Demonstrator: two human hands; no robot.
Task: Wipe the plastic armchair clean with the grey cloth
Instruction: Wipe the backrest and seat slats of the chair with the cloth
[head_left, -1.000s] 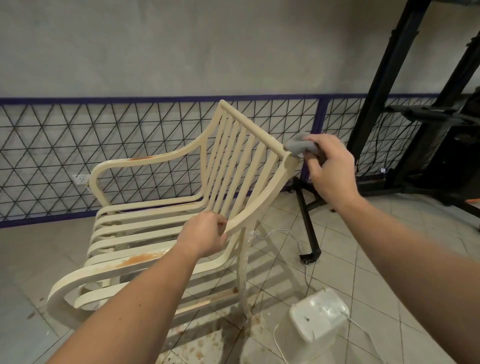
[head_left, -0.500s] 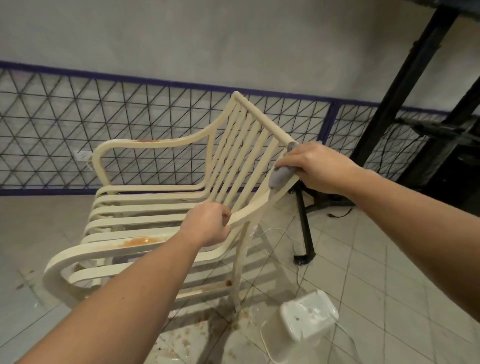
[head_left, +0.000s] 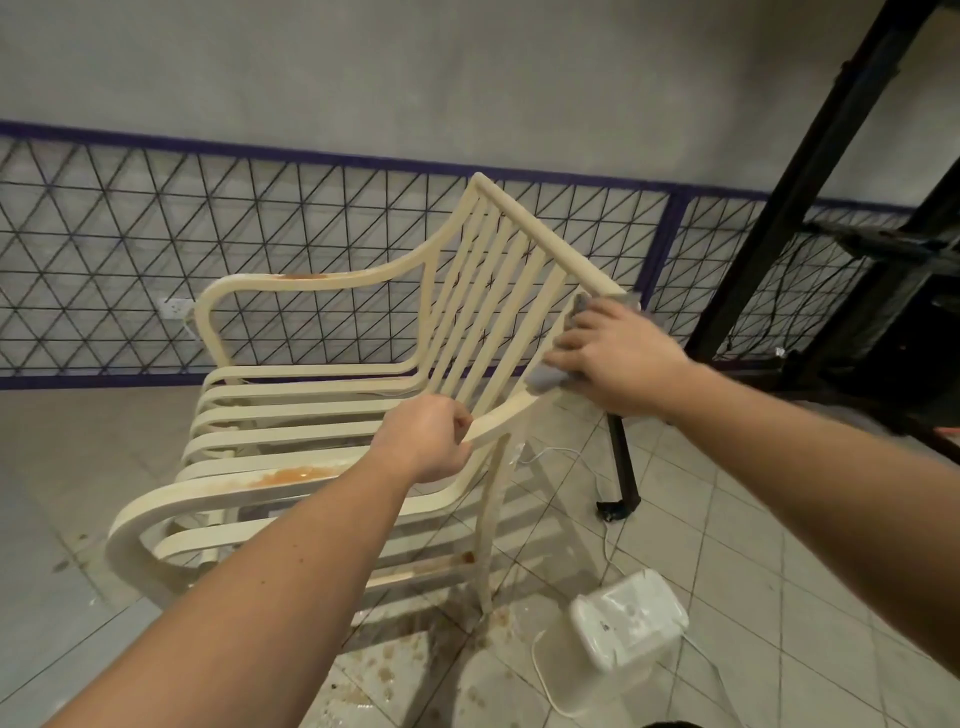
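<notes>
Two hands grip the stained armchair (head_left: 332, 410), right (head_left: 621, 358) pressing grey cloth (head_left: 545, 375), over spattered floor tiles (head_left: 727, 519).

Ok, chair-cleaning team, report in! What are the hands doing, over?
Left hand gripping near armrest of armchair. Right hand pressing grey cloth on backrest side rail. Orange stain on near armrest unwiped. Nothing blocking.

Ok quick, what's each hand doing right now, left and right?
Left hand: closed around the armchair frame, where armrest meets backrest.
Right hand: pressing the grey cloth against the backrest's side edge, fingers bent over it.
</notes>
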